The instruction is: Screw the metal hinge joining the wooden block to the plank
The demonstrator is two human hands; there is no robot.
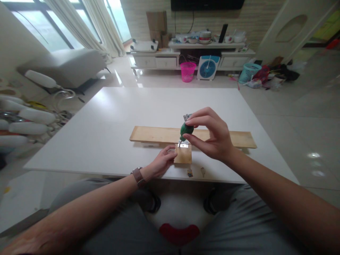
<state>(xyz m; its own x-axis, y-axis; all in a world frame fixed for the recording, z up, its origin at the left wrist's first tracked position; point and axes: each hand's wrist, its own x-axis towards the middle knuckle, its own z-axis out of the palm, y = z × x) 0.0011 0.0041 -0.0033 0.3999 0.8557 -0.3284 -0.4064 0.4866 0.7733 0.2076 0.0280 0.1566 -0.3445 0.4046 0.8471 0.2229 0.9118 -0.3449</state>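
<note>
My right hand point(212, 136) pinches the green handle of a short screwdriver point(186, 130) held upright, tip down on a metal hinge point(183, 144). The hinge lies across the joint between a small wooden block point(183, 156) and a long wooden plank point(159, 134). My left hand point(162, 162) rests curled on the white table point(106, 134), its fingers pressed against the block's left side. Another small metal hinge point(186, 116) shows just behind my right fingers. The screwdriver's tip is hidden by its handle.
Two small pieces of hardware point(190, 172) point(203, 171) lie near the table's front edge. Beyond the table are a pink basket point(187, 71), a blue fan point(208, 67), a teal basket point(249, 72) and a low white TV cabinet point(170, 60). A grey sofa point(66, 65) is at the left.
</note>
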